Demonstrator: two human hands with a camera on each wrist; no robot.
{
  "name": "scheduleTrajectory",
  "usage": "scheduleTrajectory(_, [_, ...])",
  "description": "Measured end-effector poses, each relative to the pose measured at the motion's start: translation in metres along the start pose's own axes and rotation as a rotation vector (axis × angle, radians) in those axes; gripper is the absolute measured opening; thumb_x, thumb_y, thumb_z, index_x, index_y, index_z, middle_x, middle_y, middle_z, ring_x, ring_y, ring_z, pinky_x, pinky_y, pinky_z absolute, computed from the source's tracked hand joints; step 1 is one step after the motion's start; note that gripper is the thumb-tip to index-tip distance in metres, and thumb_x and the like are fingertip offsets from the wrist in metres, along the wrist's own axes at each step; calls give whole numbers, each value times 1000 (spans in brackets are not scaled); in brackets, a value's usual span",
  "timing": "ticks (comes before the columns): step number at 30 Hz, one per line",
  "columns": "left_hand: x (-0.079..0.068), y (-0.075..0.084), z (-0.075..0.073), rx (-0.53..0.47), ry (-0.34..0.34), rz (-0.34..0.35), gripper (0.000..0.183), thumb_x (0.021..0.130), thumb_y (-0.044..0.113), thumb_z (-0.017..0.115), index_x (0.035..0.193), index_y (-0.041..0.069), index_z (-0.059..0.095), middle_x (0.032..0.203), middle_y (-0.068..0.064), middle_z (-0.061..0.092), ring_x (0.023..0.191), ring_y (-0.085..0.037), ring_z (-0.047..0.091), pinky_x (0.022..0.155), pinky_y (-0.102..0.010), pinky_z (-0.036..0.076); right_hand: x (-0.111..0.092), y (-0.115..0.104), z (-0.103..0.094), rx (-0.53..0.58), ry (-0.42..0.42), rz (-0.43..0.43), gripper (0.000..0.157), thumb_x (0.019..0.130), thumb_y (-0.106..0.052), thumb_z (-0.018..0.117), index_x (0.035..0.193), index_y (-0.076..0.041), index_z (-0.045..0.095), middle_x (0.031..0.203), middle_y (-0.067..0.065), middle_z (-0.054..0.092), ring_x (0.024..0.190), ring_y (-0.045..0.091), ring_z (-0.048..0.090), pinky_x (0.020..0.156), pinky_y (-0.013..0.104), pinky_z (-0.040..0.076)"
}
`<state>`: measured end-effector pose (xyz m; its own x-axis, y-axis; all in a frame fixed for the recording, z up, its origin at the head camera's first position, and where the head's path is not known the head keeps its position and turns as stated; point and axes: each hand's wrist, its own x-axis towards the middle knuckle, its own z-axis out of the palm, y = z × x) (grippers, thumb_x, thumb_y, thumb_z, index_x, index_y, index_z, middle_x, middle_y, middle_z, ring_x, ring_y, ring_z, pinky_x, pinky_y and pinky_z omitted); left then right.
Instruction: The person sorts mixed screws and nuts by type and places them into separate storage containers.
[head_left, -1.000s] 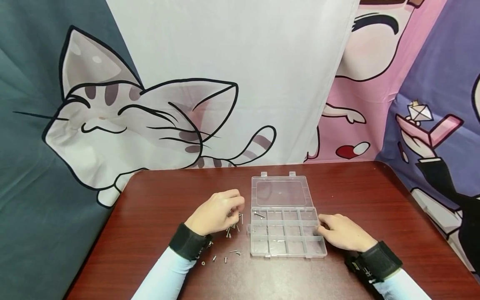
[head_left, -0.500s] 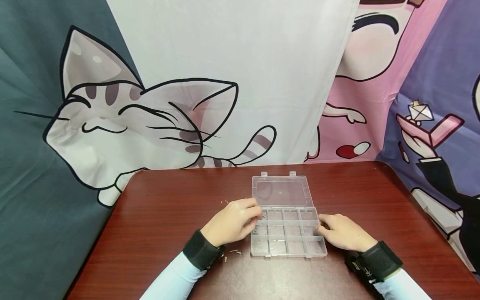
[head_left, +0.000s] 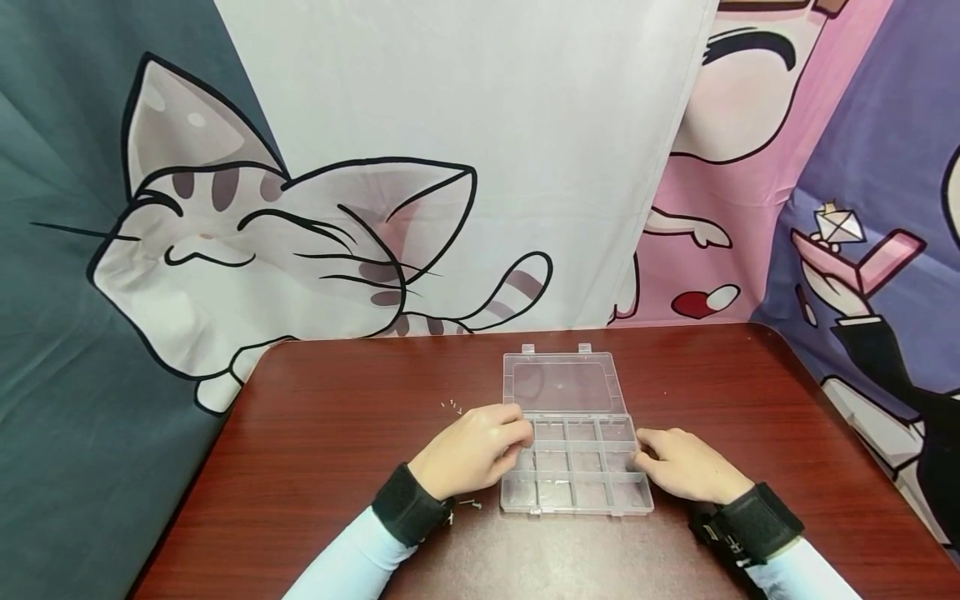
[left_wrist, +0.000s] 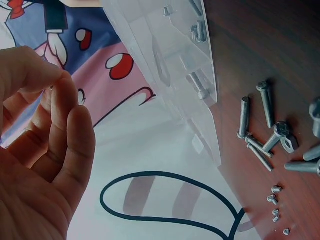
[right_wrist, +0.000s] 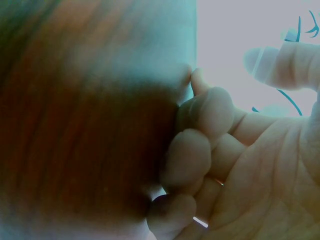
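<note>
A clear plastic compartment box (head_left: 557, 510) stands on the table with its lid (head_left: 562, 383) folded back. My left hand (head_left: 474, 448) is over its left column of compartments. In the left wrist view the thumb and index fingertip of that hand (left_wrist: 37, 150) meet, with a tiny glint between them; the piece itself is mostly hidden. Several screws, one of them a steel screw (left_wrist: 198, 86), show through the box wall. My right hand (head_left: 692, 467) grips the box's right edge, thumb on the inside and fingers curled against the outside.
Several long screws (left_wrist: 267, 107) lie on the table left of the box, partly hidden by my left hand in the head view. Small short screws (left_wrist: 272, 199) lie farther back. A few more screws (head_left: 470, 503) are near my left wrist. A printed cloth (head_left: 480, 83) hangs behind.
My left hand has moved right from the screw pile to the box's left compartments, covering the screw seen there before. My right hand has stayed at the box's edge.
</note>
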<state>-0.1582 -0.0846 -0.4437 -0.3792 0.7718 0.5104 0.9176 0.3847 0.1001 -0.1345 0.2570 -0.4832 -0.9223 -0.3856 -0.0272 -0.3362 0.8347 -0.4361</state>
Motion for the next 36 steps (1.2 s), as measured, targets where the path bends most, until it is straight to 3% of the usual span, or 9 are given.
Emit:
scheduleTrajectory(3, [-1,1,0,3,-48,-13,14,85,17,64,100,18,63,91,7,52,79,-5,49,72,-20,44,0,0,0,2,0,0,21,92,-27,57,73,-26,47,61,-15,37,57,1,39,55,23,34])
scheduleTrajectory(5, [-2,3,-2,12,-115,-48,44,85,37,67,125,17,62,120,-2,59,104,-13,57,90,-30,47,0,-1,0,4,4,-3,22,92,-27,57,73,-26,47,61,-15,37,56,1,39,55,24,33])
scheduleTrajectory(8, [-4,6,-4,42,-225,-131,104,76,74,61,159,20,31,163,-12,24,145,-33,31,112,-51,30,0,-2,-1,7,8,-3,22,92,-27,58,73,-26,47,61,-15,37,56,1,39,55,24,33])
scheduleTrajectory(9, [-5,7,-6,59,-255,-156,115,72,82,56,162,21,20,167,-10,9,150,-37,18,114,-56,22,-1,-2,-1,8,8,-2,22,92,-28,58,73,-26,46,61,-15,37,56,1,39,55,24,33])
scheduleTrajectory(11, [-6,7,-7,78,-280,-194,122,68,90,49,163,24,12,168,-8,-1,150,-39,9,114,-60,15,-1,-3,-2,4,8,2,22,91,-28,58,73,-25,46,61,-14,37,57,1,39,55,24,33])
scheduleTrajectory(18, [-14,-10,-19,103,-284,-281,120,69,90,46,163,23,15,168,-8,6,150,-40,13,113,-63,18,-1,-4,-2,6,0,5,22,91,-28,58,73,-25,46,62,-14,37,57,1,39,55,24,33])
scheduleTrajectory(28, [-38,-54,-33,113,-300,-482,112,74,86,48,162,22,23,166,-8,20,150,-30,19,118,-50,14,-2,-4,-4,14,-3,-4,22,92,-28,58,73,-26,47,61,-15,37,56,1,38,54,24,32])
scheduleTrajectory(32, [-46,-68,-33,112,-290,-505,86,84,62,61,154,16,42,156,-12,39,143,-27,36,115,-47,26,-1,-2,-2,8,-5,0,23,93,-28,57,72,-26,46,61,-15,37,55,1,38,54,23,32])
scheduleTrajectory(36, [-52,-79,-28,138,-265,-479,49,88,30,67,133,9,64,131,-10,60,119,-24,57,102,-41,43,-1,-1,-1,6,-5,5,24,93,-28,58,72,-26,47,60,-15,37,54,1,38,53,23,32])
